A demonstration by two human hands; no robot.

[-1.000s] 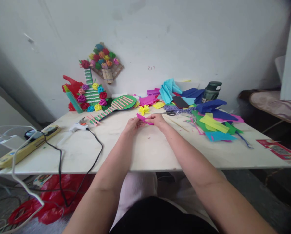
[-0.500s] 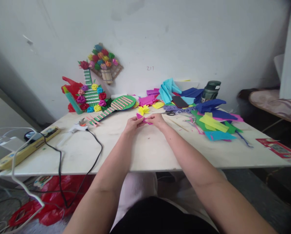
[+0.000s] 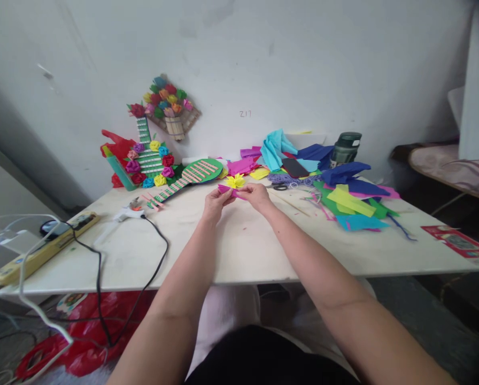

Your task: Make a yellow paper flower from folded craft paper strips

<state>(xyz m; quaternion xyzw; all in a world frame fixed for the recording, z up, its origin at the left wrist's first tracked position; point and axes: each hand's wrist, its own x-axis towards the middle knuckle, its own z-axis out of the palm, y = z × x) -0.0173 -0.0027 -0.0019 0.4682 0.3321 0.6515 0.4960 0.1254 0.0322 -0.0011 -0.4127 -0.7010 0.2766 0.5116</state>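
A small piece of magenta paper (image 3: pixel 234 193) is stretched between my two hands, just above the table. My left hand (image 3: pixel 218 202) pinches its left end, and my right hand (image 3: pixel 256 195) pinches the right end. Directly behind it lies a yellow paper flower (image 3: pixel 236 181). To the right of my right hand are black-handled scissors (image 3: pixel 280 187) and a thin wooden stick (image 3: pixel 291 204). A green guitar-shaped piece with pale pink strips (image 3: pixel 201 170) lies behind and left of my left hand.
A glue gun (image 3: pixel 129 214) with a black cord and a power strip (image 3: pixel 47 246) lie at left. Upright at the back left is a flower-decorated green piece (image 3: pixel 149 160). Coloured paper sheets (image 3: pixel 349 202), a phone (image 3: pixel 295 168) and a dark green bottle (image 3: pixel 346 148) occupy the right.
My hands have drawn slightly apart, and the magenta paper between them now looks flatter and more stretched out. The camera view has shifted slightly.
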